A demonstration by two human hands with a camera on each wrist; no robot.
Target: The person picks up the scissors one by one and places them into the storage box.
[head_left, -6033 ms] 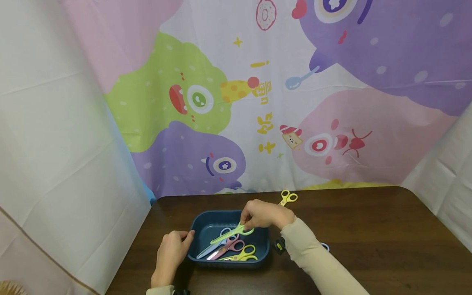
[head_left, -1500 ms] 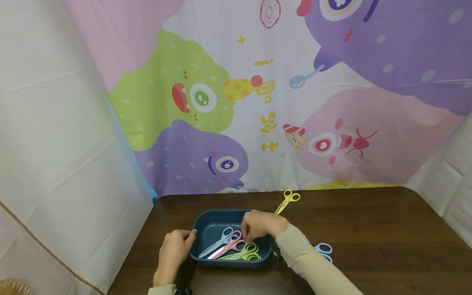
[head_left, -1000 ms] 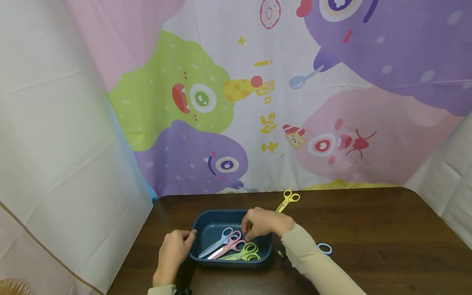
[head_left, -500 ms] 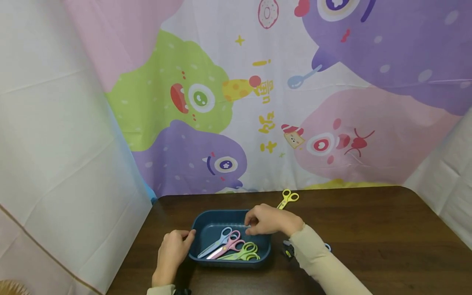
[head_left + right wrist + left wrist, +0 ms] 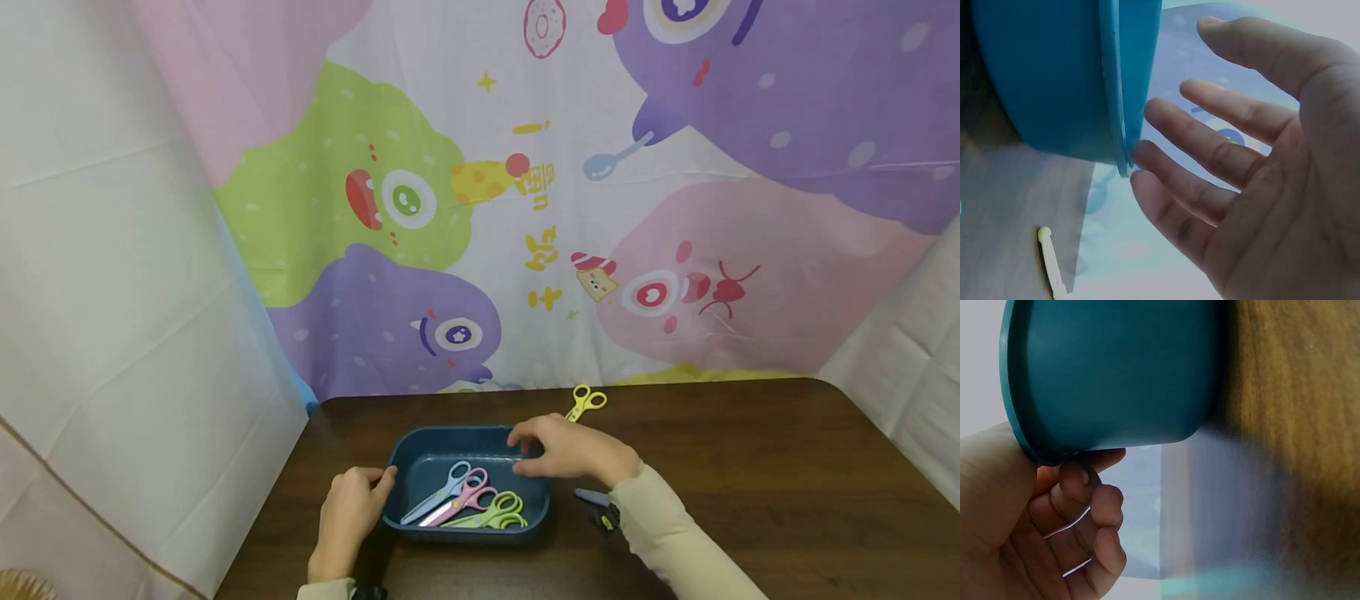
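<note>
A dark blue rectangular basin point(image 5: 465, 537) stands on the table, with blue scissors point(image 5: 431, 503), pink scissors point(image 5: 477, 497) and green scissors point(image 5: 483, 521) side by side in it. The green pair lies over a yellow pair that is mostly hidden. My left hand point(image 5: 350, 512) pinches the basin's left rim; in the left wrist view its fingers curl beneath the lip point(image 5: 1022, 440). Over the right rim hovers my right hand point(image 5: 573, 450), holding nothing. Its fingers point(image 5: 1210, 147) are spread and relaxed beside the basin wall point(image 5: 1047, 75) in the right wrist view.
Yellow scissors point(image 5: 585, 403) lie on the brown table point(image 5: 750, 467) behind my right hand. Another blue pair point(image 5: 592, 497) lies right of the basin, partly hidden by my right forearm and wrist camera. A cartoon-printed cloth point(image 5: 555, 350) hangs along the far edge.
My right hand held the green scissors above the basin, laid them over the yellow pair and let go. It has since risen toward the right rim with fingers parting. My left hand stays put.
</note>
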